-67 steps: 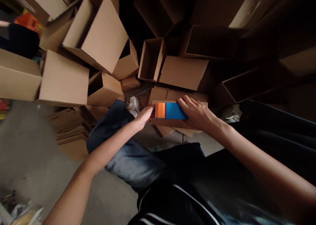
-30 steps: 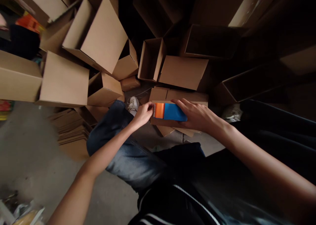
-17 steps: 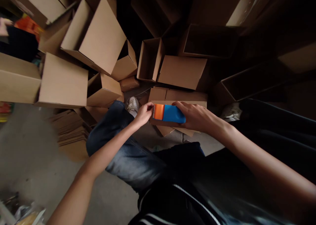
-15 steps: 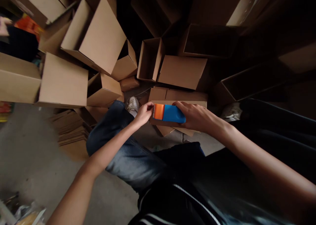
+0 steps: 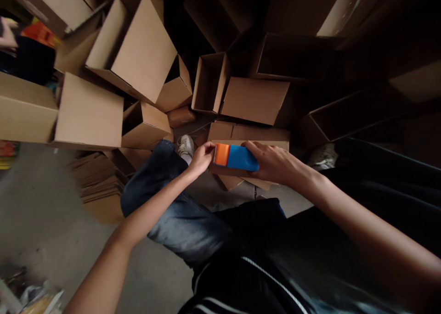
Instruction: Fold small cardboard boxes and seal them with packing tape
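Observation:
My right hand (image 5: 272, 160) grips a blue and orange tape dispenser (image 5: 236, 157) and presses it down on a flat cardboard box (image 5: 248, 134) in front of my knees. At the dispenser's orange end, my left hand (image 5: 200, 158) has its fingers curled and pinched. What it pinches is too small to make out. The box rests on folded cardboard sheets on the floor.
Several assembled empty cardboard boxes (image 5: 134, 47) are piled around the front and left. A stack of flattened cardboard (image 5: 98, 181) lies on the concrete floor at left. My legs in dark trousers fill the lower middle. Another person's arm (image 5: 7, 29) shows at far left.
The tape dispenser and my right hand have shifted slightly left and up on the box. My left hand's fingers have curled from flat into a pinch at the orange end.

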The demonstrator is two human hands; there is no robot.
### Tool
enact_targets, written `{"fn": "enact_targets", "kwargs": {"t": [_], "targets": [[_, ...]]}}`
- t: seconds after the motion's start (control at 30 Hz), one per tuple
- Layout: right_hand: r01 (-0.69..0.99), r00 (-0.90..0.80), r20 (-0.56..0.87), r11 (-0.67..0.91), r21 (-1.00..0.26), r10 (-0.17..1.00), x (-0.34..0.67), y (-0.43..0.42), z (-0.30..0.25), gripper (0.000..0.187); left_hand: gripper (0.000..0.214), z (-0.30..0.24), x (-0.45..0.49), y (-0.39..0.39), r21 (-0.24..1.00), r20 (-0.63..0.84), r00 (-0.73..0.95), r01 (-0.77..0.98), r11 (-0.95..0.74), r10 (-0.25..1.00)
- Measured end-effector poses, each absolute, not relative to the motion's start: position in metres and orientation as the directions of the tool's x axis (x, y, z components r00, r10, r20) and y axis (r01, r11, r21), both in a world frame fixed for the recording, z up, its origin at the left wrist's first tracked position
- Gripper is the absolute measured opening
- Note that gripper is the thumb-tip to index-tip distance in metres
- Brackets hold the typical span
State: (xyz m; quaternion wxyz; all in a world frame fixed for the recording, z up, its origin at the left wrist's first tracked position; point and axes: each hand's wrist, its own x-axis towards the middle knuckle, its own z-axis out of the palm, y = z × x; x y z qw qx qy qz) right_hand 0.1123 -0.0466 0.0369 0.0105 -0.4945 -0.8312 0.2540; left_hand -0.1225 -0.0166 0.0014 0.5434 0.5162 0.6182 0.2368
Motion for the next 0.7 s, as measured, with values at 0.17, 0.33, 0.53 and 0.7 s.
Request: {"fn": "enact_targets", "kwargs": {"t": [0.17,0.33,0.53,0.7], "targets": [[0.824,-0.504,-0.245,0.376,-0.425,0.828,0.1120,-0.0470,0.0375,0.046,0.013,-0.0018,-0.1245,-0.0164,0.833,-0.452,0.080,0.394,0.388,0.888],[0.825,-0.503,-0.254,0.372,-0.425,0.826,0.1111,-0.0472,0.0395,0.045,0.012,-0.0039,-0.1248,-0.0166,0.839,-0.446,0.063,0.378,0.393,0.893],[0.829,-0.496,-0.249,0.369,-0.420,0.832,0.1109,-0.0473,0.0381,0.049,0.017,-0.0021,-0.1218,-0.0159,0.836,-0.460,0.064,0.367,0.408,0.886],[0.832,-0.494,-0.241,0.374,-0.411,0.835,0.1113,-0.0473,0.0362,0.047,0.015,0.0024,-0.1225,-0.0176,0.863,-0.430,0.130,0.350,0.364,0.894]]}}
